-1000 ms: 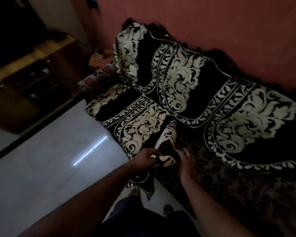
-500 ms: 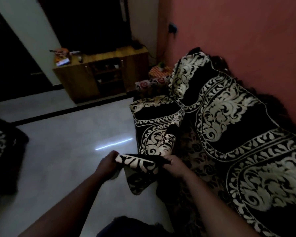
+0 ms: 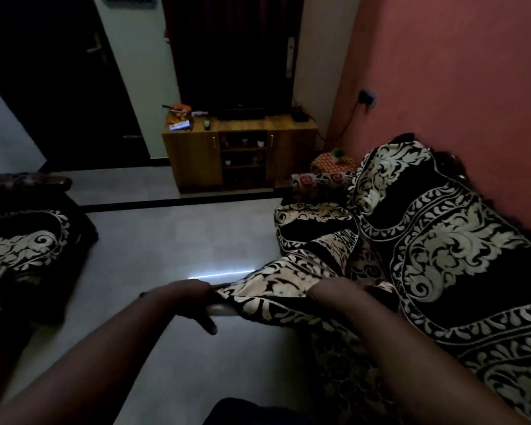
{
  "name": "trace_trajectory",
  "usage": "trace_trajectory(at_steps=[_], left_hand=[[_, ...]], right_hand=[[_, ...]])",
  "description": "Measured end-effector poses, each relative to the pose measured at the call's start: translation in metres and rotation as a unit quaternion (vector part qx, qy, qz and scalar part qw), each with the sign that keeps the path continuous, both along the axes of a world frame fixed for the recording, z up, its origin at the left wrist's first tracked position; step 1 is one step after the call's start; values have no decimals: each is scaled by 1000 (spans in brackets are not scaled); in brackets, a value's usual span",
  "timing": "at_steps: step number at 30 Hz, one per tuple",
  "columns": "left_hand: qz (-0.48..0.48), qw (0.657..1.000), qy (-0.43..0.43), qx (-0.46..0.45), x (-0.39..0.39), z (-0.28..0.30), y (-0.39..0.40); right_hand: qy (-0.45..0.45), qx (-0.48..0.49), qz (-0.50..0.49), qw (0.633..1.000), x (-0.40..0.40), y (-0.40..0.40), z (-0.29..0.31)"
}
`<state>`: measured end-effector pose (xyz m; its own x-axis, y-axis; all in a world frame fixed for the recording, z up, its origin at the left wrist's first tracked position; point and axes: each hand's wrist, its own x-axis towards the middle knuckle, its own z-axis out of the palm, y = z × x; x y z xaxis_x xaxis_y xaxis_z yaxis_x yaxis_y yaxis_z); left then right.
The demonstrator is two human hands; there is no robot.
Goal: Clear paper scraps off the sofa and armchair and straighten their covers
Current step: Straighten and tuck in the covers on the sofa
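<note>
A black cover with cream scroll patterns (image 3: 436, 250) drapes the sofa along the pink wall on the right. Its front edge (image 3: 270, 289) is lifted and stretched out flat above the floor between my two hands. My left hand (image 3: 187, 299) grips the left end of that edge, one finger pointing down. My right hand (image 3: 328, 291) pinches the edge closer to the sofa seat. An armchair (image 3: 28, 243) with a matching cover stands at the left. No paper scraps show in this dim view.
A wooden TV cabinet (image 3: 239, 151) with a dark television stands at the far wall. A small table with a plant (image 3: 334, 159) and a red patterned cushion (image 3: 316, 179) sit beyond the sofa's far end. Grey tiled floor (image 3: 166, 240) lies between armchair and sofa.
My hands have pulled the cover's edge out from the seat, farther apart and up. My head has lifted, bringing the cabinet, doorway and armchair into view.
</note>
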<state>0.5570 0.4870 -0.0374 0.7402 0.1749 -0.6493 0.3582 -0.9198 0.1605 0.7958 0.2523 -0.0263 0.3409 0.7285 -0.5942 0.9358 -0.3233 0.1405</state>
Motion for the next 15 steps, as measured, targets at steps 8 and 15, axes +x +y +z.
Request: trace_trajectory(at_steps=[8,15], left_hand=[[219,955,169,106,-49,41,56],[251,953,159,65,-111,35,109]], right_hand=[[-3,-39,-59,997,-32,58,-3],[41,-20,-78,996,-65,100,-8]])
